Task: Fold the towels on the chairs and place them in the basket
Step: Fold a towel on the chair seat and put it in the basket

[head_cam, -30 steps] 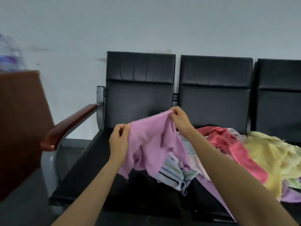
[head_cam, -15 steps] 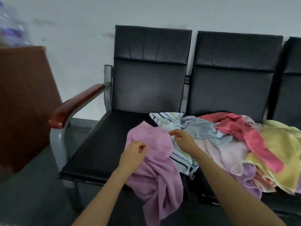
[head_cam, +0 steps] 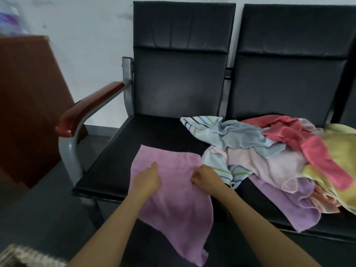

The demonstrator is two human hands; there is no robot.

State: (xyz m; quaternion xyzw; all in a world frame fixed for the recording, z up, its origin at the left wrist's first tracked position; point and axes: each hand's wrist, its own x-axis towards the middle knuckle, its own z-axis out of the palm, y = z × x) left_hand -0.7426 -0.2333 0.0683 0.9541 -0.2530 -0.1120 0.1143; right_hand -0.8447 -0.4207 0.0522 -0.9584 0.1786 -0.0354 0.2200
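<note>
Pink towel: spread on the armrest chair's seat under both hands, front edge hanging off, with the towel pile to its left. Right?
No. The head view shows the towel pile to the right of the pink towel, not its left. The rest holds: left hand and right hand are on it, spread on the seat, front edge hanging off.

**No legible writing in view**

No word, number or brand mark can be read. At ten o'clock a blurred object [head_cam: 8,22] above the brown panel [head_cam: 25,93] bears a purple patch, too smeared to tell any lettering.
</note>
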